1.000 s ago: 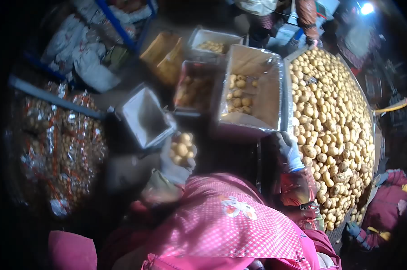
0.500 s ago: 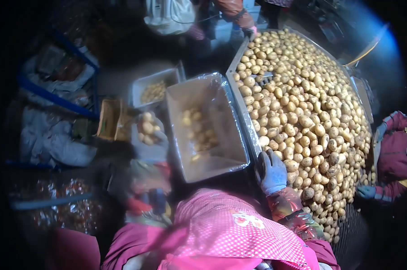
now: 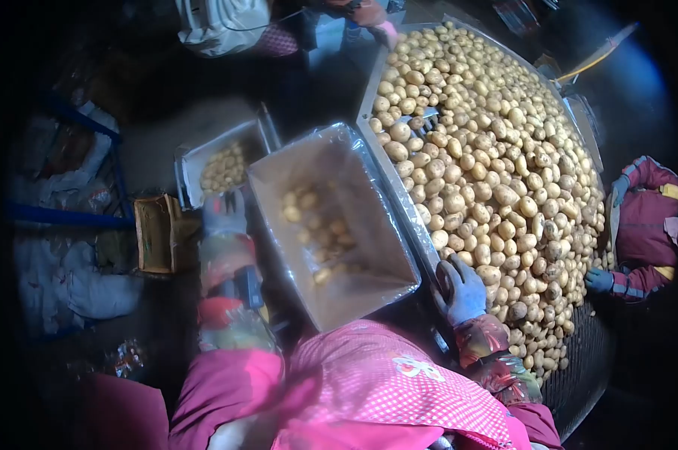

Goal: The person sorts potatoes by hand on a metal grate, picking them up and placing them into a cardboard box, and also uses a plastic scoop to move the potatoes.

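Tray (image 3: 192, 175) being overlapped by left hand (image 3: 225, 213), left of box (image 3: 361, 291)
Right hand (image 3: 463, 291) is being rested right of box, by potatoes (image 3: 520, 217); neither grip can be told.

Taking the picture's centre as the dial, a blue rack rail (image 3: 69, 215) runs at nine o'clock with pale sacks (image 3: 102, 281) just below, a brown open box (image 3: 156, 234) nearer in, white sheeting (image 3: 226, 24) at eleven, a yellow strip (image 3: 598, 56) at two, and a maroon-clad co-worker (image 3: 643, 231) at three.
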Demonstrator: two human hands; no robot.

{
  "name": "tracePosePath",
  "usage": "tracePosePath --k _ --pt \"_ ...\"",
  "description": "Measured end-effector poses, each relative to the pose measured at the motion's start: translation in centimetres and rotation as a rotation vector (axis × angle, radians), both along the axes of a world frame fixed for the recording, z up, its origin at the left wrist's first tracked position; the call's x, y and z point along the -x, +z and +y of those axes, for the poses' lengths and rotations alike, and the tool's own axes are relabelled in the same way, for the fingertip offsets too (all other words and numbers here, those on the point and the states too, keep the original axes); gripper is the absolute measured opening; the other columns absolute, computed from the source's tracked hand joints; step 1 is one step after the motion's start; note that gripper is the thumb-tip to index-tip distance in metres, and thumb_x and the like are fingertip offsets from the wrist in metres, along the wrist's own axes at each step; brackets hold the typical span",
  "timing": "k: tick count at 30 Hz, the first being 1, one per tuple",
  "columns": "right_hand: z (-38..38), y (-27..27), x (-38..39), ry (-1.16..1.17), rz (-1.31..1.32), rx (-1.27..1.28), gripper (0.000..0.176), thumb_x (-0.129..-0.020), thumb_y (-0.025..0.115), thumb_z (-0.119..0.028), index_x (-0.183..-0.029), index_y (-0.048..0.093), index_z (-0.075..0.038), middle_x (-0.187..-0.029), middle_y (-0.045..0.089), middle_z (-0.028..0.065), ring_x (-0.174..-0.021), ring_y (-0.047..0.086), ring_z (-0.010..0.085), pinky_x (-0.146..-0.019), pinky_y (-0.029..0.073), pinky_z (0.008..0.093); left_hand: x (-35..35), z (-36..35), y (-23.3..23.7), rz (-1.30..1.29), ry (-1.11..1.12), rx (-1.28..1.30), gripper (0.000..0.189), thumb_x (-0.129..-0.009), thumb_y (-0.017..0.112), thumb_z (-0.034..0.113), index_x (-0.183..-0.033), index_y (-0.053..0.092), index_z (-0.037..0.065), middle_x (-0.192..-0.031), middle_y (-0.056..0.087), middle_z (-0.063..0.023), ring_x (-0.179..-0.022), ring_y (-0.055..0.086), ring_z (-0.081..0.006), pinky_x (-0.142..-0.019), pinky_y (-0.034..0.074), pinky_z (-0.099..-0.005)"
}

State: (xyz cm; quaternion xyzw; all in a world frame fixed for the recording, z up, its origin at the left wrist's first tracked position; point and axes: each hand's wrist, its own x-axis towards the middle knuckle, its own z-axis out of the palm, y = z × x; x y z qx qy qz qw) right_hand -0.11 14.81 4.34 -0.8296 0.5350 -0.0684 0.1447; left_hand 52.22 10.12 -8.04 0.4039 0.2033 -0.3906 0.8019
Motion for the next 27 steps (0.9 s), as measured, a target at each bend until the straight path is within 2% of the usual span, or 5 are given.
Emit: tracePosePath --k 5,10,14,18,27 --pt "-0.2 -0.7 1.0 0.01 -0.043 0.005 0.056 -0.08 0.076 -0.03 -0.131 0.06 -0.013 -0.133 0.058 0.0219 -0.11 0.063 0.0412 -0.094 0.052 0.0496 1.6 3.1 -4.6 -0.191 -0.051 0.126 0.03 -0.1 0.059 0.022 -0.123 0.06 0.002 -0.121 0.061 -0.0125 -0.114 0.058 -0.0259 -0.095 0.056 -0.0416" --pt "0.0 -1.4 3.7 0.027 -0.278 0.042 0.05 -0.079 0.075 -0.031 -0.121 0.061 -0.007 -0.126 0.061 0.0175 -0.114 0.061 0.0387 -0.095 0.051 0.0464 16.2 1.6 4.7 -0.258 -0.286 0.06 0.027 -0.104 0.053 0.024 -0.123 0.057 0.006 -0.109 0.063 -0.0068 -0.103 0.06 -0.0149 -0.093 0.051 -0.0288" --pt "1.5 -1.5 6.6 0.035 -0.552 0.033 0.053 -0.081 0.074 -0.035 -0.123 0.063 -0.005 -0.128 0.06 0.0195 -0.12 0.057 0.0384 -0.104 0.045 0.0455 26.0 2.4 5.0 -0.077 -1.082 0.815 0.041 -0.107 0.047 0.03 -0.141 0.05 0.006 -0.134 0.058 -0.0119 -0.112 0.061 -0.0218 -0.093 0.054 -0.0368" --pt "10.0 1.7 15.6 -0.155 -0.525 0.184 0.057 -0.082 0.073 -0.038 -0.127 0.062 -0.004 -0.128 0.061 0.0202 -0.123 0.056 0.0383 -0.107 0.043 0.0481 43.9 10.6 9.5 -1.065 -1.285 0.249 0.037 -0.097 0.06 0.007 -0.133 0.055 0.003 -0.129 0.058 -0.0132 -0.111 0.062 -0.0233 -0.091 0.054 -0.0381" --pt "31.0 2.2 35.1 -0.836 0.051 0.13 0.057 -0.079 0.076 -0.033 -0.129 0.062 -0.011 -0.143 0.049 0.0219 -0.131 0.046 0.043 -0.111 0.037 0.0542 61.1 13.4 11.6 -1.911 -1.328 1.36 0.06 -0.076 0.076 -0.001 -0.132 0.058 0.003 -0.127 0.061 -0.0222 -0.107 0.064 -0.0382 -0.089 0.053 -0.0443"
